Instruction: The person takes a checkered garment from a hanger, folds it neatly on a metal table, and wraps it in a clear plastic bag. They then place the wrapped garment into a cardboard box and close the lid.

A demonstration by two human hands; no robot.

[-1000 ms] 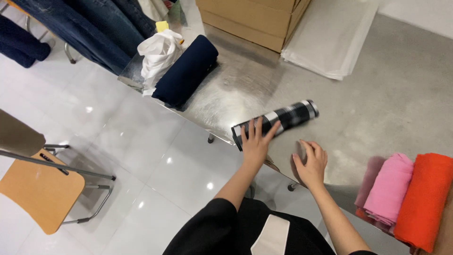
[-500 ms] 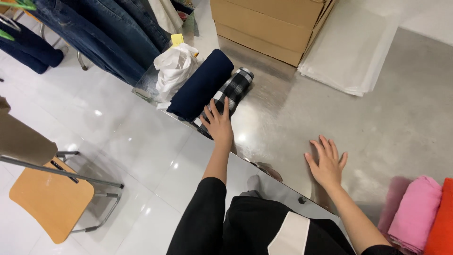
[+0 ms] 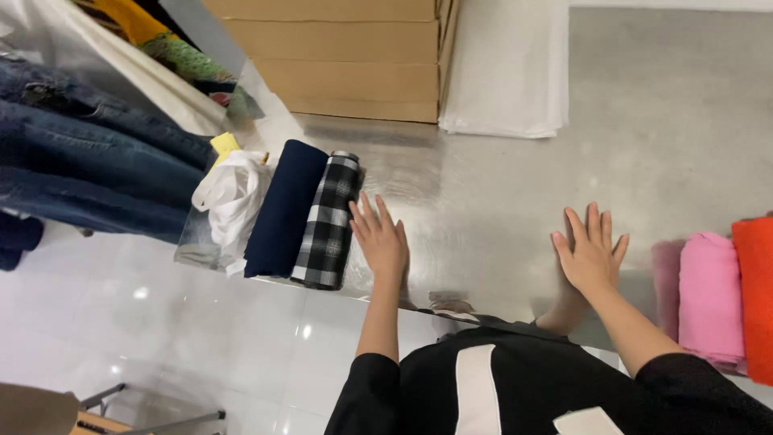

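The orange roll (far right) and chair run off-frame.

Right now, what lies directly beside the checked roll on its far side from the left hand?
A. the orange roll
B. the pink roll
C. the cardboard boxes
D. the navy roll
D: the navy roll lies alongside the checked roll, on the side away from the left hand; the pink roll and orange roll sit beyond the right hand.

Black-and-white checked roll, navy roll, pink roll, orange roll.
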